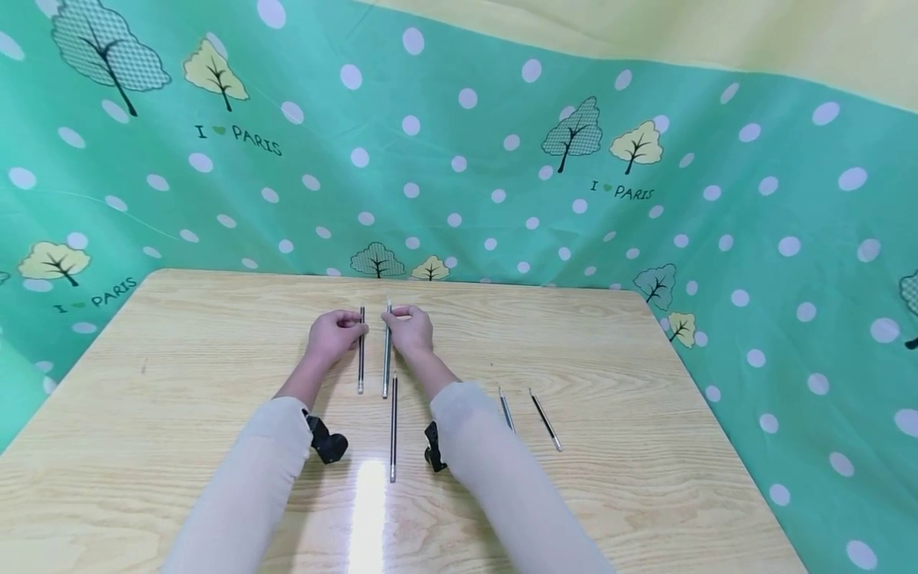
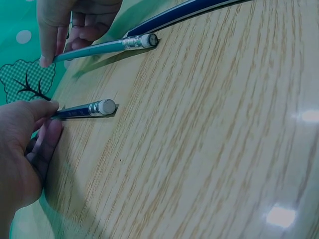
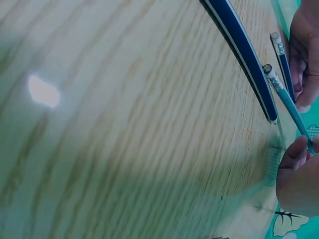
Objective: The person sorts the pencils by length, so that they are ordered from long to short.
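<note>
Two bare hands are working side by side over a light wood-grain table [image 1: 215, 359]. The left hand [image 1: 335, 336] is pinching a slim navy pencil with a silver ferrule and pale eraser [image 1: 361, 363] between thumb and fingers; the right hand [image 1: 412, 329] is pinching a slender teal pencil with a silver ferrule and dark eraser [image 1: 387, 363]. Both erasers are pointing back toward the body, and I cannot tell whether either pencil is lying fully flat.

Nearer the body, between the forearms, a long navy pencil with pale stripes [image 1: 394, 430] is resting untouched, its sharpened tip lying just beside the teal pencil's eraser end. Two more slim pencils, one bluish-grey [image 1: 506, 410] and one black [image 1: 545, 419], are lying to the right of the right forearm, the bluish one partly hidden behind the pale sleeve [image 1: 502, 462].

For a tidy result, both hands should probably be gripping lightly, turning the shafts parallel and steering the teal eraser clear of that tip, because slim barrels could easily be rolling out of line.
</note>
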Demonstrator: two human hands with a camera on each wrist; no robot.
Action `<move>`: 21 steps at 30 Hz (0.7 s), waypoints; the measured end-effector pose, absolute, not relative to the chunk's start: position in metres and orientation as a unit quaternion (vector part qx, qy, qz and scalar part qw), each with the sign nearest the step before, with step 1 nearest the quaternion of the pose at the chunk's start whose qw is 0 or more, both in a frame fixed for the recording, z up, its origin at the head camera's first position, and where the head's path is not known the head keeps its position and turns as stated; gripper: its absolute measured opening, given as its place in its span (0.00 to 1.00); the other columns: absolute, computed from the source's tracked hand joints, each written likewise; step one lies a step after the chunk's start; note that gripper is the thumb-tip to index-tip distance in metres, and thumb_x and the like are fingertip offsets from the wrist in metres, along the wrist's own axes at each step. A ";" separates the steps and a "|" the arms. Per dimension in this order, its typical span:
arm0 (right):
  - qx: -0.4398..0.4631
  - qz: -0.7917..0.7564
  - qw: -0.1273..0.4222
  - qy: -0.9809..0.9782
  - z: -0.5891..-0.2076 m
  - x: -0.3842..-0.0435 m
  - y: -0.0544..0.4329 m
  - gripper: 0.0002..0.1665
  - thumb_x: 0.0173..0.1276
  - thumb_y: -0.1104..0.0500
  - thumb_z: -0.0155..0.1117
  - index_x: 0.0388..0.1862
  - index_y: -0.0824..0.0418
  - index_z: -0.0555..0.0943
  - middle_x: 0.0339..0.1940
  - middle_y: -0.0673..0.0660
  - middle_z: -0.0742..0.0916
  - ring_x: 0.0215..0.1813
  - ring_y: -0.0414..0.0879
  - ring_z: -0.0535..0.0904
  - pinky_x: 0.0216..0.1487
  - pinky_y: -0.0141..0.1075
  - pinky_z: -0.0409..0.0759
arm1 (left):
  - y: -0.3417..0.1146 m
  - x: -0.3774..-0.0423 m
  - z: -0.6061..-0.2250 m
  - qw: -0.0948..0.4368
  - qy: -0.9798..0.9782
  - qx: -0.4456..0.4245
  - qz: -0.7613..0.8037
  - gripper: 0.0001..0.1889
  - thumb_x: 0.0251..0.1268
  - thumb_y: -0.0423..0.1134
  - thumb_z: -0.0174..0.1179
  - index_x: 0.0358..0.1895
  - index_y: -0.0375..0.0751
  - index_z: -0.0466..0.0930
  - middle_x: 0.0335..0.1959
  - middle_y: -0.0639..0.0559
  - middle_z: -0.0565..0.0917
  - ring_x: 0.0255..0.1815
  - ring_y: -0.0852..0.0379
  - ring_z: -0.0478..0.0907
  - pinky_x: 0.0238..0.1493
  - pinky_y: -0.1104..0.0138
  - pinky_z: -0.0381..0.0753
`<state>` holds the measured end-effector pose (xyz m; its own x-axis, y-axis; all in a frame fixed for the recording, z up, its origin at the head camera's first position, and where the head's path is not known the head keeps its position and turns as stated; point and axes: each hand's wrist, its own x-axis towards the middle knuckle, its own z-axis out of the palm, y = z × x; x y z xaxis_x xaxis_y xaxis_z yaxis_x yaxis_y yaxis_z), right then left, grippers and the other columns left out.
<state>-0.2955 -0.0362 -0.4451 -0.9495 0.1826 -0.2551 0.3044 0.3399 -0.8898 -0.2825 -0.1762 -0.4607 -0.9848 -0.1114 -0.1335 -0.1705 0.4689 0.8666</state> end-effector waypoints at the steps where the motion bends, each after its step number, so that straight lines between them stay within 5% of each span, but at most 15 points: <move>1: 0.150 -0.553 0.056 0.818 -0.445 -0.296 -0.037 0.10 0.61 0.48 0.66 0.38 0.50 0.80 0.31 0.48 0.81 0.25 0.39 0.72 0.25 0.29 0.72 | -0.177 -0.282 -0.460 0.030 0.857 -0.082 0.508 0.21 0.64 0.41 0.58 0.57 0.35 0.74 0.44 0.42 0.77 0.35 0.58 0.77 0.35 0.72 0.83; 10: 0.161 -0.568 0.083 0.803 -0.446 -0.298 -0.044 0.09 0.60 0.50 0.67 0.37 0.51 0.80 0.18 0.49 0.79 0.11 0.39 0.68 0.10 0.27 0.67 | -0.178 -0.281 -0.460 0.032 0.855 -0.077 0.512 0.20 0.64 0.41 0.57 0.57 0.35 0.74 0.42 0.45 0.75 0.35 0.58 0.77 0.37 0.71 0.83; 21: 0.163 -0.553 0.075 0.813 -0.448 -0.296 -0.049 0.08 0.59 0.50 0.68 0.34 0.52 0.82 0.21 0.49 0.82 0.13 0.38 0.69 0.12 0.27 0.68 | -0.179 -0.282 -0.461 0.033 0.851 -0.073 0.519 0.20 0.65 0.42 0.57 0.57 0.34 0.74 0.46 0.40 0.78 0.38 0.55 0.79 0.39 0.70 0.84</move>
